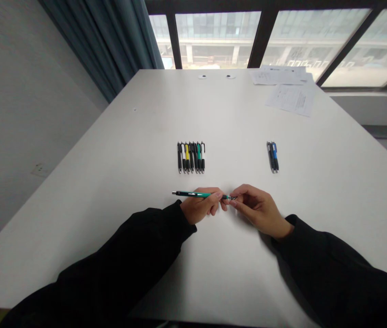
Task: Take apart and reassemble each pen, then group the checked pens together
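Note:
A green and black pen (193,194) lies level just above the white table (118,182), held between both hands. My left hand (201,206) is curled round its middle, and the black end sticks out to the left. My right hand (257,209) pinches the pen's right tip with thumb and forefinger. Beyond my hands, a row of several pens (191,157) in black, yellow, green and white lies side by side. Further right lie two pens (273,156), one dark and one blue.
Printed paper sheets (291,89) lie at the table's far right corner. Two small round white discs (216,76) sit at the far edge by the window. A dark curtain (111,41) hangs at the back left, and a grey wall runs along the left.

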Tool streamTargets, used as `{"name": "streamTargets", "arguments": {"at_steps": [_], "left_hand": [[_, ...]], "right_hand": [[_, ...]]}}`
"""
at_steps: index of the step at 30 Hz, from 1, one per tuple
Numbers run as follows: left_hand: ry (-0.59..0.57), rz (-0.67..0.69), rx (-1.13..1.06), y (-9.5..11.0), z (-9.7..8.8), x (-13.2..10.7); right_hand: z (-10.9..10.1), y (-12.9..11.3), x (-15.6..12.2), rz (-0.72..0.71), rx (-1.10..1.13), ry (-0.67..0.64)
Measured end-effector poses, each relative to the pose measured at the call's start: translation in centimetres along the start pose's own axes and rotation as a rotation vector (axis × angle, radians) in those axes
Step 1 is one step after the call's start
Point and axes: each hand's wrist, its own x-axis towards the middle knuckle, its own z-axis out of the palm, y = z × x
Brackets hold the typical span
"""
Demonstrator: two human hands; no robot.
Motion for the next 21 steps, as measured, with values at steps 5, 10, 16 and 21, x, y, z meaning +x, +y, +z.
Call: {"name": "streamTargets", "arguments": {"at_steps": [5,10,16,21], "left_hand": [[0.032,-0.006,-0.131,0.0,-0.1,0.3],[0.042,-0.014,-0.132,-0.2,-0.2,0.4],[0.087,-0.056,-0.108,-0.7,-0.4,0.6],[0.120,-0.082,-0.163,-0.9,-0.4,0.9]], "right_hand": [[-0.5,0.2,0.0,-0.036,-0.066,0.043],[-0.6,0.1,0.3,-0.059,-0.164,0.025],[-0.5,0.4,0.9,0.038,-0.320,0.018],[-0.4,0.2,1.0,-0.124,-0.515,0.003]]}}
